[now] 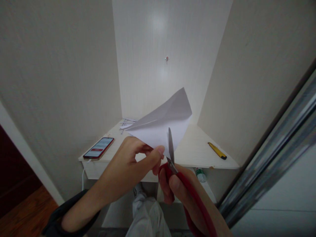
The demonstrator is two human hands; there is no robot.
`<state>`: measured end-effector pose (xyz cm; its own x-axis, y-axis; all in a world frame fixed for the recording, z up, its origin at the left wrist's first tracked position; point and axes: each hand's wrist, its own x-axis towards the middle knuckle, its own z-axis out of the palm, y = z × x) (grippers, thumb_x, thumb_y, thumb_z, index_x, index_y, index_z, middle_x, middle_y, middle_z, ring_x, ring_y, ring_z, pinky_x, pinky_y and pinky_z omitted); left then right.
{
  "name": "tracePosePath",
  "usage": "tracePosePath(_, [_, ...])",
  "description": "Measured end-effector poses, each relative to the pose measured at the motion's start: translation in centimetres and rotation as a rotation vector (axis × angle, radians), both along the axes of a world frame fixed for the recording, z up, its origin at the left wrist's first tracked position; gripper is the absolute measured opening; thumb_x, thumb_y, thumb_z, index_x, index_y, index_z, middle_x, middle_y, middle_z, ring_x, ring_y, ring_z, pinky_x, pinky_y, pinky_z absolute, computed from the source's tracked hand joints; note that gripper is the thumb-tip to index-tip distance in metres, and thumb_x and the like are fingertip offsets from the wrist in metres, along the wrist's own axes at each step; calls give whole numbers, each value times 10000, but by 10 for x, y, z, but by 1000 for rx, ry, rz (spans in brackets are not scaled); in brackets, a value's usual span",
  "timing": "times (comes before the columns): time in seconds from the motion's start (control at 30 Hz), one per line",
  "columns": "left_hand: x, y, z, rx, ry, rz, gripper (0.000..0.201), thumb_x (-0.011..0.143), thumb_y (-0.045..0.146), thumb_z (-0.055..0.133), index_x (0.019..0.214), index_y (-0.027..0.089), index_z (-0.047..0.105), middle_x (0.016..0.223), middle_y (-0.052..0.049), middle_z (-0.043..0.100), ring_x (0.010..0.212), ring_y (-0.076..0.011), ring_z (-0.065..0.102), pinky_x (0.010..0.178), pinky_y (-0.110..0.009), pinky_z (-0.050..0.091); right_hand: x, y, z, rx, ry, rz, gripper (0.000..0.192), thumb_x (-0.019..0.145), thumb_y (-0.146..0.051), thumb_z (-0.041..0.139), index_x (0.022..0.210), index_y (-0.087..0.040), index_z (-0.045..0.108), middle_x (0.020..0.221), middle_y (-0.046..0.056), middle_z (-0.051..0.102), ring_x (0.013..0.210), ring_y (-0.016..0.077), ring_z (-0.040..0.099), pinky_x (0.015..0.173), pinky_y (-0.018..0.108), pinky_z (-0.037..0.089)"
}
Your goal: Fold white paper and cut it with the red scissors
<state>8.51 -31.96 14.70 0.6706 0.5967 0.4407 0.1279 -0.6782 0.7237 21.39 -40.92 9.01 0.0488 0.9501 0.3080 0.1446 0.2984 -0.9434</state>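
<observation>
My left hand (130,164) pinches the lower edge of a folded white paper sheet (163,125), holding it up above the small desk (195,149). My right hand (182,191) grips red-handled scissors (172,161). Their blades point upward and cut into the sheet's bottom edge, just right of my left thumb and fingers.
A red phone (99,148) with a lit screen lies on the desk's left, its white cable hanging down. Thin paper strips (127,123) lie at the back. A yellow utility knife (217,150) rests at the right. A bottle (201,174) stands below the desk.
</observation>
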Motion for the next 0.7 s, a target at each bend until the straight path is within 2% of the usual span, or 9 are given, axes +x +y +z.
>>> tracePosePath(0.33, [0,-2,1,-41,6,24,377,835,282,462,473,188,507,472,31,565,457,-89,503,472,-197,385,-2,1,1,-23,42,42,542,818,-697,444,774,-161,512,588,-27,410,502,93,364,472,230,300])
tracePosePath(0.5, [0,-2,2,-4,-64,31,376,856,266,449,489,195,493,458,48,551,472,-87,519,520,-195,407,-2,0,-1,-24,44,42,539,812,-702,444,689,-178,467,571,-27,402,500,96,365,473,236,289])
tracePosePath(0.7, [2,-1,1,-16,-35,33,379,848,270,464,482,191,523,454,39,553,450,-91,514,486,-198,400,-4,2,-5,60,61,20,498,842,-660,445,754,-173,499,629,-11,425,568,117,391,528,253,302])
